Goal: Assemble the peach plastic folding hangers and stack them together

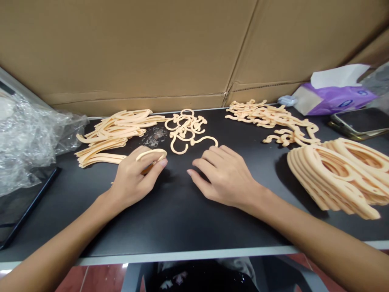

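Your left hand [132, 175] grips a hook [152, 151], your right hand [226, 176] sits loosely parted, and one careless brush could snag those overlapping hooks [182, 130] at twelve o'clock

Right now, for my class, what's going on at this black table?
A person's left hand holds a cream, curved plastic hook. The loosely curled right hand is near similar hooks heaped on the black table; whether it holds anything is hidden. Slim cream strips lie left, small wavy cream pieces back right, and stacked, oval-holed cream pieces on the right.
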`<action>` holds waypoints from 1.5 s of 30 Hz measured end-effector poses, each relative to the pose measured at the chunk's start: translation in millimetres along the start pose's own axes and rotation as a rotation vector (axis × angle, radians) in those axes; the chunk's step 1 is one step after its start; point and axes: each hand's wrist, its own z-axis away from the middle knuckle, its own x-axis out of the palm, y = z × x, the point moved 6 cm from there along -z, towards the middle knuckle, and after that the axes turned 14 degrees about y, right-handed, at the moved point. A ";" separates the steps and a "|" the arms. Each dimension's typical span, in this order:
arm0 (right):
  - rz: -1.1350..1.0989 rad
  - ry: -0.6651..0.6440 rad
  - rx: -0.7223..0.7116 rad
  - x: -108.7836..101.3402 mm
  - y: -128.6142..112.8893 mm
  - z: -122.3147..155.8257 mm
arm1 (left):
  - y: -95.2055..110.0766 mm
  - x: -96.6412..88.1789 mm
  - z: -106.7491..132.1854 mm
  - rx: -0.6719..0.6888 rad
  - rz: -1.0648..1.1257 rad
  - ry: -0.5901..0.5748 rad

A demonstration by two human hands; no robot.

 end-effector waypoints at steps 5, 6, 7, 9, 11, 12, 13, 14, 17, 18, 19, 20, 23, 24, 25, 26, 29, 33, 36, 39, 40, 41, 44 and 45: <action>0.183 -0.228 0.173 -0.9 15.2 0.3 | 0.6 -1.2 0.8 -0.007 -0.014 -0.013; 0.220 -0.286 0.204 -0.9 18.0 1.0 | -0.5 -1.0 1.1 -0.032 -0.020 -0.024; 0.253 -0.333 0.230 -1.4 20.4 1.5 | -1.4 -0.3 1.6 -0.057 -0.017 -0.041; 0.304 -0.386 0.262 -3.6 24.0 1.9 | -2.1 2.3 2.9 -0.097 0.011 -0.086; 0.331 -0.407 0.268 -5.4 25.9 2.0 | -1.8 4.8 4.2 -0.120 0.045 -0.117; 0.333 -0.416 0.263 -5.7 26.3 2.3 | -1.4 5.7 4.7 -0.124 0.063 -0.125; 0.326 -0.424 0.256 -5.6 26.4 2.8 | -1.0 6.4 5.2 -0.125 0.079 -0.130; 0.311 -0.432 0.246 -5.3 26.1 3.3 | -0.6 6.9 5.6 -0.121 0.094 -0.132; 0.252 -0.446 0.215 -4.6 24.6 4.5 | -0.2 6.9 6.2 -0.118 0.148 -0.135; 0.234 -0.447 0.207 -4.8 24.2 4.6 | -0.7 6.7 6.2 -0.131 0.168 -0.141; 0.217 -0.446 0.202 -5.1 23.8 4.5 | -1.3 6.5 6.1 -0.151 0.187 -0.150; 0.197 -0.448 0.199 -5.3 23.5 4.4 | -1.8 6.1 5.8 -0.171 0.206 -0.158; 0.089 -0.452 0.154 -4.3 18.1 3.6 | -0.8 4.4 3.7 -0.188 0.232 -0.179; 0.041 -0.450 0.119 -3.4 14.5 3.2 | 0.5 4.0 2.8 -0.175 0.235 -0.186; -0.007 -0.444 0.079 -2.5 10.5 2.8 | 1.8 3.6 1.9 -0.159 0.237 -0.193; -0.045 -0.433 0.042 -1.8 6.9 2.5 | 3.0 3.4 1.3 -0.143 0.240 -0.202; -0.084 -0.383 0.002 -0.5 2.4 2.3 | 5.5 2.8 -0.1 -0.121 0.276 -0.215; -0.031 -0.358 0.066 -0.9 9.4 3.7 | 6.6 2.8 -0.2 -0.114 0.319 -0.219; -0.006 -0.401 0.095 -0.4 14.4 4.8 | 4.9 5.2 2.0 -0.117 0.327 -0.217; -0.004 -0.441 0.086 1.3 14.7 4.4 | 1.4 6.2 3.8 -0.087 0.283 -0.146; -0.003 -0.446 0.083 2.0 14.2 4.1 | -0.3 6.1 4.1 -0.079 0.242 -0.115; -0.005 -0.446 0.079 2.6 13.6 3.8 | -2.3 5.8 4.2 -0.078 0.197 -0.086; -0.035 -0.402 0.070 3.7 10.7 3.7 | -7.4 5.7 4.3 -0.120 0.113 -0.053; -0.048 -0.379 0.070 3.8 10.0 3.9 | -8.1 6.0 4.4 -0.139 0.114 -0.058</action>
